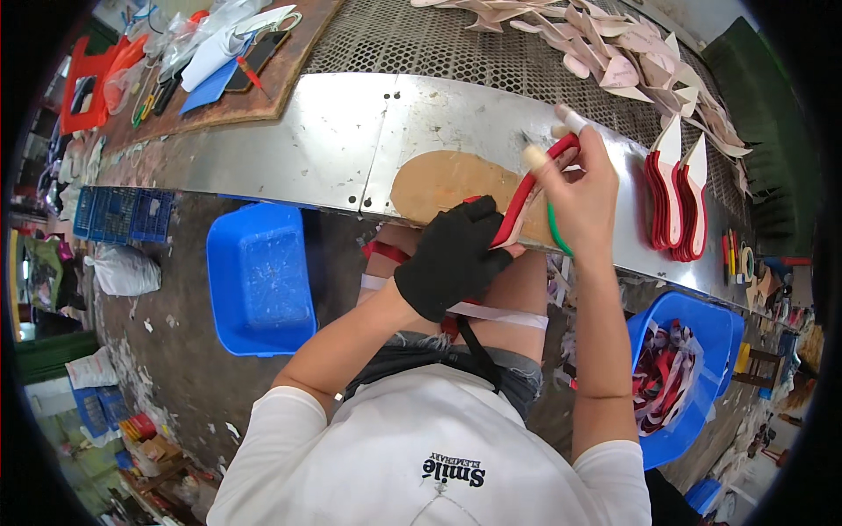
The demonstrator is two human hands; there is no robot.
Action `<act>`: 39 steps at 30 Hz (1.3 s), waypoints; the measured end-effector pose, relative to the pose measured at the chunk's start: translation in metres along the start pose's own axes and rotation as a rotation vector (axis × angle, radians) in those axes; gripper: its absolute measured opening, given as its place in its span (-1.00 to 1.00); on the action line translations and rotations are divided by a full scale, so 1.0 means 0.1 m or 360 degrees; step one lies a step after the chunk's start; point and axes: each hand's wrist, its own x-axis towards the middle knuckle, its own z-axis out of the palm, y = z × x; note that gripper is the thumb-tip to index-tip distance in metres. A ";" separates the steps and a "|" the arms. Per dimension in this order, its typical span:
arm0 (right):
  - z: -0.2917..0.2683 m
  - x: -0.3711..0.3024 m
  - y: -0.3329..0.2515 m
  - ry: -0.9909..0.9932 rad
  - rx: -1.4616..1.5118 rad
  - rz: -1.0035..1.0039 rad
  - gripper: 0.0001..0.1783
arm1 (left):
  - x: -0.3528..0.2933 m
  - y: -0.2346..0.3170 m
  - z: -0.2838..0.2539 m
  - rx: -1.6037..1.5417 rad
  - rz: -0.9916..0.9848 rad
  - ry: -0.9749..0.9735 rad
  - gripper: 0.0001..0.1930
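A curved shoe upper piece (pixel 524 200) with a red edge and pale lining is held over the near edge of the metal bench. My left hand (pixel 449 260), in a black fingerless glove, is closed on its lower end. My right hand (pixel 586 188), with pale covers on some fingertips, pinches its upper end between thumb and fingers. A green handle-like strip (pixel 559 230) shows below the right palm, and a small pointed metal tip (pixel 526 137) beyond the thumb; whether they are one tool is hidden. Beneath lies a brown oval board (pixel 430 180).
Stacks of red-edged uppers (pixel 675 206) lie to the right, below a pile of beige pieces (pixel 627 48) on perforated metal. A blue tub (pixel 263 285) stands left; a blue bin (pixel 693 320) with red-and-white strips stands right. A wooden board (pixel 294 53) holds tools and papers.
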 end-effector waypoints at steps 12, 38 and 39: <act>0.01 0.07 0.05 -0.0025 0.0211 0.0075 -0.40 | -0.05 -0.03 -0.16 -0.0629 -0.0426 -0.0132 -0.73; -0.31 -0.40 0.20 0.0054 -0.0418 -0.0884 -0.77 | -0.05 -0.30 0.08 -0.2845 -0.1006 -0.0709 -0.46; -0.37 -0.38 0.27 0.0060 -0.0284 -0.0689 -0.81 | -0.04 -0.29 0.09 -0.2906 -0.0824 -0.0862 -0.45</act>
